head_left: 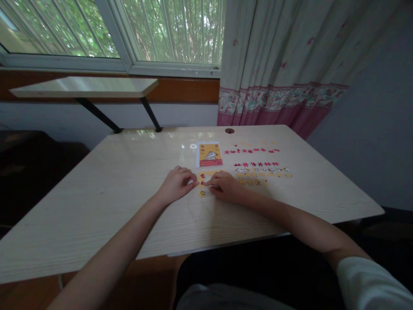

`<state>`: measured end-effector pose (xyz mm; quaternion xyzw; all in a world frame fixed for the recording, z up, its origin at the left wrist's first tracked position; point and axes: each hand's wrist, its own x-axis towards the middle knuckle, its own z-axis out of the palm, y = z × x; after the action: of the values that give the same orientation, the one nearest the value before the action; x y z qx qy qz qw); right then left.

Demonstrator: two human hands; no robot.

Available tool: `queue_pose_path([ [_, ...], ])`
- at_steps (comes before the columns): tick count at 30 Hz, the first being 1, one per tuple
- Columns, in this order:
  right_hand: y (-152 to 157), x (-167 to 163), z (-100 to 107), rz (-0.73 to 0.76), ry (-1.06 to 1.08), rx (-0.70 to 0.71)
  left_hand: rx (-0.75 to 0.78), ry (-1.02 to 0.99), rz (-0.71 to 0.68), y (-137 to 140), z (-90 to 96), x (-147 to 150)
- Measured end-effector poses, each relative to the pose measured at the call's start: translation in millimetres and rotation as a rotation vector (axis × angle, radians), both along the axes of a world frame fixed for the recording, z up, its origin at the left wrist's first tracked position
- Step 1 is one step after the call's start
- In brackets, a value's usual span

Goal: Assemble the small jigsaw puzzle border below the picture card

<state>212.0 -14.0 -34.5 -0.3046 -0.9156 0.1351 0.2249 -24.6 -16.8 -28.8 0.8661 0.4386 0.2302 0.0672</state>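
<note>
Several yellow puzzle pieces (202, 192), left hand (178, 184) just beside, right hand (225, 187) touching

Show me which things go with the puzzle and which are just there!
Part of the job: left hand; right hand; yellow puzzle pieces between them; rows of loose pieces; picture card, probably the guide.

Just there: raised shelf; curtain; window.

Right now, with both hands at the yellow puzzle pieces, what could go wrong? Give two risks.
The right forearm lies close to the nearest row of loose pieces; a sweep might scatter them.
The left hand and right hand are both at the yellow pieces in front of the picture card, so a stray push could shift them.
</note>
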Motion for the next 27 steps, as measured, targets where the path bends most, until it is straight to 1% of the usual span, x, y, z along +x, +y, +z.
queue_pose_path([
  [2, -1.2, 1.2, -0.2, -0.002, 0.053, 0.002, 0.008, -0.021, -0.042, -4.1, 6.7, -1.9],
  [4, -4.6, 0.5, 0.9, -0.003, 0.077, 0.005, -0.022, -0.037, -0.104, -7.8, 13.4, -3.8],
  [8, -14.1, -5.3, 3.7, -0.018, 0.031, -0.007, -0.089, -0.017, -0.185, -12.2, 20.9, -4.0],
  [13, -17.5, -12.4, 1.6, -0.056, 0.011, -0.031, -0.075, 0.027, -0.204, -12.6, 19.5, 0.2],
  [18, -14.3, -14.7, -0.5, -0.042, 0.015, -0.046, -0.043, 0.078, -0.228, -12.5, 18.4, 1.4],
  [24, -13.0, -16.6, 6.3, -0.055, 0.004, -0.152, -0.029, 0.144, -0.227, -12.6, 19.1, 0.7],
  [27, -12.5, -17.1, 7.9, -0.079, 0.002, -0.173, -0.023, 0.138, -0.228, -12.2, 18.2, 0.7],
])
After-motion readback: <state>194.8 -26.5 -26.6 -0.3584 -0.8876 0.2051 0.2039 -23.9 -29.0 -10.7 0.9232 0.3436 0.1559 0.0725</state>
